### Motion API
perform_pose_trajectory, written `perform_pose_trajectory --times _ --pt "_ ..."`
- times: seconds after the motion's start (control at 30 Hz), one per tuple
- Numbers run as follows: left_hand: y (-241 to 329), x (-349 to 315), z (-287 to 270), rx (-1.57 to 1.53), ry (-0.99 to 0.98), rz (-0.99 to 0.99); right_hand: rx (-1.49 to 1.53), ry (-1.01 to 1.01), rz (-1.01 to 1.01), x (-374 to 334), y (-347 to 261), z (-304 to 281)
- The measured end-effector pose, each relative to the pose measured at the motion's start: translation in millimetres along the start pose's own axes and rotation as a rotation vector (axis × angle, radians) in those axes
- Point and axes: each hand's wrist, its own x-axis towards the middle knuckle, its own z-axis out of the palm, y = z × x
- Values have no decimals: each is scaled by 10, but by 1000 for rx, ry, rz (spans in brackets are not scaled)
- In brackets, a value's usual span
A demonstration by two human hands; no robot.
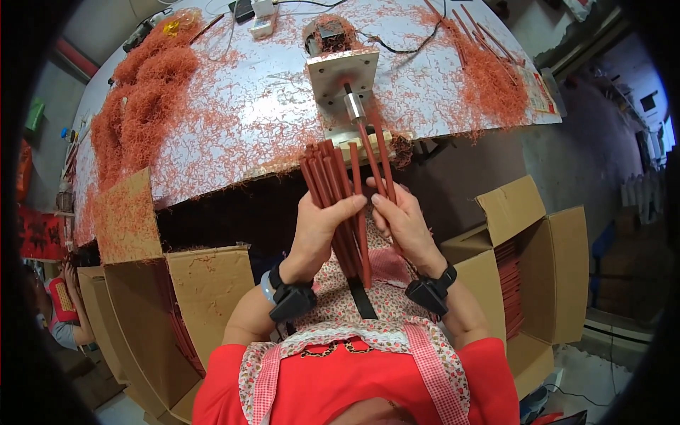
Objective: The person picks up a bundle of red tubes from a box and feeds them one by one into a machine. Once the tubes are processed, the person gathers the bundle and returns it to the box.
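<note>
My left hand is closed around a bundle of reddish-brown sticks, its thumb lying across the front. The bundle's lower ends reach down over my flowered apron. Close beside it on the right, my right hand grips two thin sticks of the same colour. One of these has its far end at the metal sleeve on a motor shaft; whether it sits inside cannot be made out. The second stick stands just right of the sleeve. Behind a square metal plate is the motor, dusted with red shavings.
Curly red shavings heap up on the left of the white table, with another pile at the right. Open cardboard boxes holding sticks flank me. A black cable runs from the motor. Another person's arm shows at far left.
</note>
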Motion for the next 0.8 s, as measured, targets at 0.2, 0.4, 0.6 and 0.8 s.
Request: perform_pose_trajectory --times 0.2,0.4,0.6,0.8 --pt "-96 242 57 91 99 28 -11 105 -65 -297 85 185" --pt "-296 37 -45 -54 -58 -81 56 80 -75 -31 17 48" --pt "-292 -224 -78 -173 -49 -246 20 78 -42 -136 7 14" --pt "-78 -114 -10 23 -1 -6 90 66 -29 -64 18 8"
